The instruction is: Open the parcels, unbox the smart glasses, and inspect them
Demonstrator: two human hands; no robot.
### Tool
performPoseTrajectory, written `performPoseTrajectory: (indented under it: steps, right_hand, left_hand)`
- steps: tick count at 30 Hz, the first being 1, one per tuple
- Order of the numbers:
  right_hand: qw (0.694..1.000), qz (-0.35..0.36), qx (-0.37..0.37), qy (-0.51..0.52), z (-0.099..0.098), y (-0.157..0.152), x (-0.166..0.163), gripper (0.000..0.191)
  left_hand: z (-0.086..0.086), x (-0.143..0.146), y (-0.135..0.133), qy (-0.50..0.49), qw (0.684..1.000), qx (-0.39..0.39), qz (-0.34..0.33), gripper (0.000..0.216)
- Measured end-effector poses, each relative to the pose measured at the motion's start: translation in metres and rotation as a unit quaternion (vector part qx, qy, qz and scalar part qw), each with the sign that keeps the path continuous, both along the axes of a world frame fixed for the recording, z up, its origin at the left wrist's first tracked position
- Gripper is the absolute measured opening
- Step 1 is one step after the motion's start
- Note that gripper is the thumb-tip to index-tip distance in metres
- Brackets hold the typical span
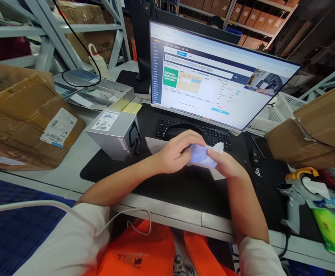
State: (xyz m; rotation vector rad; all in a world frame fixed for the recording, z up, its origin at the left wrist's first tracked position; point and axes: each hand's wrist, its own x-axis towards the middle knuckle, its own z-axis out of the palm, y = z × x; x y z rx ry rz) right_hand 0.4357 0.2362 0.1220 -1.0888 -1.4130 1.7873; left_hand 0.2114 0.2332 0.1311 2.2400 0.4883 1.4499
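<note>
Both my hands meet over the black desk mat [161,191], in front of the keyboard. Between them is a small, soft-looking lavender and white packet [200,154], its exact kind unclear. My left hand [177,151] has its fingers curled over the packet's left side. On the right side, my right hand [226,161] pinches it with the thumb on top. White paper [155,145] lies on the mat, partly hidden beneath my hands. Behind the left hand, a dark curved object [181,128] rests against the keyboard [216,134]. A grey product box [115,134] with a white label stands to the left.
A monitor [202,96] stands behind the keyboard. Cardboard boxes [26,119] flank the desk. At right are a mouse [254,155], a barcode scanner [292,207] and a green packet [332,230]. A pale cable [121,212] hangs across the front edge.
</note>
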Motion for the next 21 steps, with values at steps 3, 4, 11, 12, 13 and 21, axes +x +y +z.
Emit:
performPoseTrajectory:
  steps: [3, 4, 11, 12, 13, 21]
  right_hand:
    - [1.0, 0.018, 0.009, 0.002, -0.002, -0.002, -0.003, 0.057]
    - [1.0, 0.0, 0.022, 0.001, -0.003, -0.004, -0.003, 0.055]
    - [0.948, -0.171, 0.226, -0.143, 0.004, -0.02, -0.015, 0.042]
    - [0.936, -0.159, 0.263, -0.171, 0.007, -0.023, -0.019, 0.041]
    - [0.924, -0.141, 0.297, -0.197, 0.011, -0.025, -0.022, 0.039]
    - [0.77, -0.118, 0.476, -0.408, 0.019, -0.04, -0.036, 0.032]
  left_hand:
    - [0.005, -0.005, 0.001, -0.001, 1.0, 0.014, -0.001, 0.039]
    - [0.006, -0.007, 0.002, -0.002, 1.0, 0.015, 0.014, 0.04]
    - [0.011, -0.01, -0.006, 0.115, 0.99, 0.01, 0.081, 0.047]
    - [0.01, -0.008, -0.01, 0.125, 0.989, 0.012, 0.078, 0.046]
    - [0.01, -0.006, -0.013, 0.129, 0.989, 0.014, 0.076, 0.045]
    - [0.013, 0.004, -0.035, 0.105, 0.993, -0.019, 0.048, 0.046]
